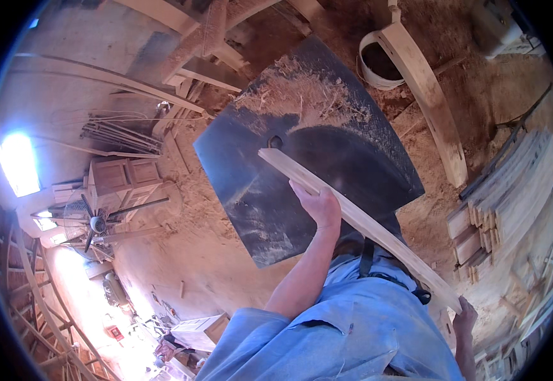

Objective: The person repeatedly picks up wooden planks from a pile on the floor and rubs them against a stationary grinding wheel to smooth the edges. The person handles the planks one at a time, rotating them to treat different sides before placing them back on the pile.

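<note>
A long pale wooden strip (pixel 384 238) runs slantwise across the front of my body. My left hand (pixel 317 204) is wrapped around it toward its far end. At the near right end, my right hand (pixel 464 315) grips the strip by its tip. The far end lies over a dark flat machine table (pixel 352 152), right beside a small round dark spindle (pixel 274 141) that stands out of the tabletop. Whether the wood touches the spindle I cannot tell. Wood shavings (pixel 308 95) are heaped across the table's far part.
A white bucket (pixel 384 81) and a thick curved timber (pixel 425 92) are beyond the table at the right. Stacked boards (pixel 511 190) lie farther right. Leftward are a fan (pixel 97 223), a wooden cabinet (pixel 111 178) and a bundle of rods (pixel 121 136). Sawdust covers the floor.
</note>
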Tool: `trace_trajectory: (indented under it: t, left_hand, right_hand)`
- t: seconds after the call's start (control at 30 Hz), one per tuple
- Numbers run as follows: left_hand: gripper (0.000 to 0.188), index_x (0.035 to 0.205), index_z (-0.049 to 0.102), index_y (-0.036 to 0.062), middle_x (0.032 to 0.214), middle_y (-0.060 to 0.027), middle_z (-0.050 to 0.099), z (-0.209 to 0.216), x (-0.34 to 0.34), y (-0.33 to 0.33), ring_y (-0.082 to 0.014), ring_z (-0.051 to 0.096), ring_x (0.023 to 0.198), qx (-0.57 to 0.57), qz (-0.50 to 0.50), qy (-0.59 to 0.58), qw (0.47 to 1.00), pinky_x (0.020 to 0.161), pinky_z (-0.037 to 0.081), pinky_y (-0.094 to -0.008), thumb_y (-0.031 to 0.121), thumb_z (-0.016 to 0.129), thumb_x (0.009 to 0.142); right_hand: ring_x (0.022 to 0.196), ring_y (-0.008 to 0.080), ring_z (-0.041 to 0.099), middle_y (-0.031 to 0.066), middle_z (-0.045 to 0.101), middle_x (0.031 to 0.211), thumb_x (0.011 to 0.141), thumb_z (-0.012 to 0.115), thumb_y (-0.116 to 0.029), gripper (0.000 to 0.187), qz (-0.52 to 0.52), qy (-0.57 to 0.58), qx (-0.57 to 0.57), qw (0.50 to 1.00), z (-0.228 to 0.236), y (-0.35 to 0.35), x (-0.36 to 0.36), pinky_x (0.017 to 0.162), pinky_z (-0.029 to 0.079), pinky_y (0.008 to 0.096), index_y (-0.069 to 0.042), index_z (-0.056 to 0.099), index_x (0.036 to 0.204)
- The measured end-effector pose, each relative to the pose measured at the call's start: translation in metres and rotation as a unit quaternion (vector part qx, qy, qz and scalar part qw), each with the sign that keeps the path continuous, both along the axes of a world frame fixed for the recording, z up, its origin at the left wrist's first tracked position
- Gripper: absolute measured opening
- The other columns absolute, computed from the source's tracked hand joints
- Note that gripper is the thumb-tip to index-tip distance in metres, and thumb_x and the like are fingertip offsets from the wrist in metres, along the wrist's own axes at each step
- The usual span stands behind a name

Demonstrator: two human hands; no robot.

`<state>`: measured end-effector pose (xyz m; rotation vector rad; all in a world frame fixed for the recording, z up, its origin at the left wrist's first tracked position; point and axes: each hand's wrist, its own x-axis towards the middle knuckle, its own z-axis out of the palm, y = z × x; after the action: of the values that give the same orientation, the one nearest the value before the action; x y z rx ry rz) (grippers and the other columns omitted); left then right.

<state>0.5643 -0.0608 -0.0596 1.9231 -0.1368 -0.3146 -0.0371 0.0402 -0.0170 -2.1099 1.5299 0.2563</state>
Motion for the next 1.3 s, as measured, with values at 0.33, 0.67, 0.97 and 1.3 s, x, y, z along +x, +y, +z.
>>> trace_trajectory:
  t: [0.33, 0.67, 0.97, 1.3]
  left_hand:
    - [0.084, 0.153, 0.02, -0.0119, 0.152, -0.0264, 0.037, 0.022, 0.031, -0.017, -0.0332, 0.04, 0.142, -0.031, -0.013, 0.019, 0.999, 0.118, 0.028, -0.0334, -0.011, 0.051, 0.075]
    - [0.069, 0.138, 0.044, -0.0057, 0.119, -0.015, 0.056, -0.001, 0.115, -0.028, -0.0252, 0.059, 0.105, -0.093, 0.006, -0.02, 0.995, 0.094, 0.047, -0.0305, -0.014, 0.05, 0.07]
    - [0.06, 0.131, 0.049, -0.001, 0.104, -0.0103, 0.057, -0.012, 0.19, -0.045, -0.0217, 0.061, 0.088, -0.105, 0.018, -0.037, 0.994, 0.08, 0.051, -0.0317, -0.013, 0.047, 0.073]
    - [0.056, 0.132, 0.049, 0.0004, 0.105, -0.0108, 0.058, -0.023, 0.294, -0.044, -0.0207, 0.061, 0.084, -0.097, 0.022, -0.041, 0.994, 0.073, 0.051, -0.0306, -0.011, 0.044, 0.077]
  right_hand:
    - [0.092, 0.041, 0.068, 0.0191, 0.07, 0.101, 0.074, 0.069, 0.0, 0.04, 0.015, -0.009, -0.008, 1.0, 0.009, -0.022, 0.044, 0.079, 0.055, 0.0487, -0.003, 0.063, 0.114]
    - [0.089, 0.0398, 0.066, 0.0179, 0.069, 0.095, 0.07, 0.064, 0.006, 0.04, 0.047, -0.043, -0.021, 0.998, 0.019, -0.053, 0.116, 0.076, 0.053, 0.0479, -0.005, 0.063, 0.108]
    - [0.084, 0.0383, 0.065, 0.017, 0.066, 0.092, 0.067, 0.061, 0.0, 0.036, 0.113, -0.119, -0.106, 0.981, -0.003, -0.077, 0.166, 0.074, 0.053, 0.0471, -0.001, 0.062, 0.104]
    - [0.08, 0.0341, 0.063, 0.0134, 0.065, 0.085, 0.067, 0.061, 0.0, 0.031, 0.126, -0.147, -0.155, 0.969, -0.001, -0.126, 0.269, 0.069, 0.051, 0.0438, -0.002, 0.066, 0.098]
